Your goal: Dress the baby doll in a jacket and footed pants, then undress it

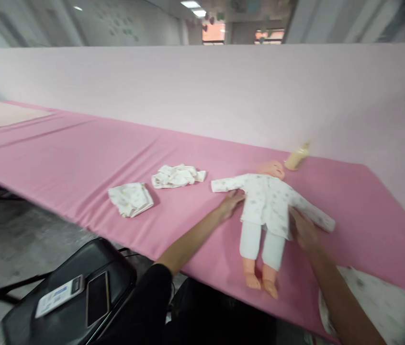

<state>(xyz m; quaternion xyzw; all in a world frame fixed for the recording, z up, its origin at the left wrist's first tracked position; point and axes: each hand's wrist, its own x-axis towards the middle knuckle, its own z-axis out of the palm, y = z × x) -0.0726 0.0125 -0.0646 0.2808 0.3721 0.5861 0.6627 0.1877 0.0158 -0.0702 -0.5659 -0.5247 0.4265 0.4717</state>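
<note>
A baby doll [276,168] lies on its back on the pink-covered table, head toward the wall. It wears a white patterned long-sleeved shirt [265,201] and white trousers [251,239]; its bare feet point at me. My left hand [231,203] rests at the shirt's left side, below the sleeve, with fingers stretched out. On the opposite side my right hand [301,229] touches the shirt's edge under the other sleeve. Its fingers look extended, though slightly blurred and partly hidden by the cloth. Neither hand visibly grips anything.
Left of the doll lie a crumpled white cloth [178,176] and a folded patterned cloth [130,199]. A feeding bottle [297,157] lies near the doll's head. Another patterned cloth [375,299] is at lower right. A black chair [69,306] bears a phone [97,298] and a white card [60,296].
</note>
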